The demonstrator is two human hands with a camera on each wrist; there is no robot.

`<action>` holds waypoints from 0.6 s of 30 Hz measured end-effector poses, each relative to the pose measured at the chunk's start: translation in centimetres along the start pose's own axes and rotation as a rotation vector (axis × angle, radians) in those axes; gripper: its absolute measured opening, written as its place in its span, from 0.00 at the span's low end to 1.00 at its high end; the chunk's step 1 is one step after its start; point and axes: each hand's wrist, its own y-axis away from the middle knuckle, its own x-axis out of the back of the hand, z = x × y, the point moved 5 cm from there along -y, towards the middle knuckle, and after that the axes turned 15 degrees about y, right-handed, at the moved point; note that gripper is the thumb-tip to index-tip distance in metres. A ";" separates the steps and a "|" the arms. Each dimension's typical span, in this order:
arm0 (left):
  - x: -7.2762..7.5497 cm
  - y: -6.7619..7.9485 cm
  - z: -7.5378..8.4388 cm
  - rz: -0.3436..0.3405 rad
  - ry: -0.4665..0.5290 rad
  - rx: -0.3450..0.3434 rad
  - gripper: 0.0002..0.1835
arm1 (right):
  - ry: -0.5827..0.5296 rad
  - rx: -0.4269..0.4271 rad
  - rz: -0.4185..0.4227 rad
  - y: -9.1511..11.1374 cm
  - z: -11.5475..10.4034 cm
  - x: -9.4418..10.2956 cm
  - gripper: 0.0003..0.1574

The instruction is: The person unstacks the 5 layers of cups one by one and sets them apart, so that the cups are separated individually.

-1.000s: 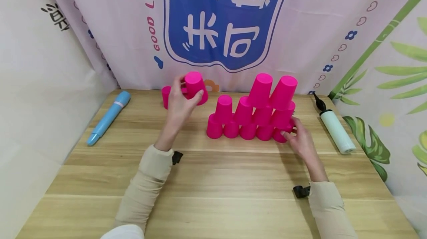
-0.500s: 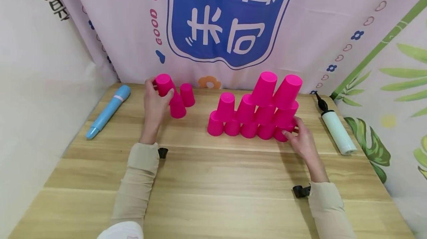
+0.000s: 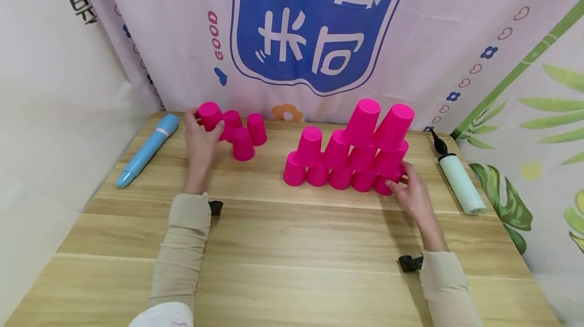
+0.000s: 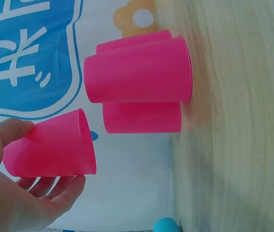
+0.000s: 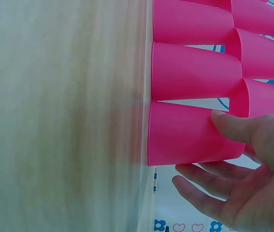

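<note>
My left hand (image 3: 199,139) holds a pink cup (image 3: 210,115) upside down at the back left, thumb on one side and fingers on the other. The left wrist view shows this cup (image 4: 52,145) raised off the wooden table. Just right of it three more pink cups (image 3: 243,145) stand inverted on the tabletop. My right hand (image 3: 412,192) grips the end cup (image 5: 190,133) at the bottom right of a stepped stack of pink cups (image 3: 339,177), its thumb on the near side. Two cups (image 3: 362,123) top the stack's right part; a single cup (image 3: 309,145) sits apart on the left of the middle row.
A blue tube-shaped pump (image 3: 148,149) lies at the table's left edge. Toward the right edge is a pale green hand pump (image 3: 461,182) with a black nozzle. A printed cloth (image 3: 182,38) hangs behind the table (image 3: 296,266).
My left hand has carried its cup leftward past the standing cups, bringing all three into view. The right hand stays on the stack's end cup, and the stack looks unchanged.
</note>
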 end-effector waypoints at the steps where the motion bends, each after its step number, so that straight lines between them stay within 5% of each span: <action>1: 0.2 0.0 0.0 0.009 0.002 -0.002 0.34 | -0.001 0.003 -0.001 0.0 0.0 0.0 0.37; 9: 0.7 -0.5 -1.3 0.047 -0.009 -0.009 0.32 | 0.006 0.019 0.017 0.1 -0.2 -0.1 0.37; 18: -0.4 -0.9 -4.2 -0.033 -0.070 0.052 0.32 | 0.009 0.007 0.010 0.1 0.0 -0.1 0.37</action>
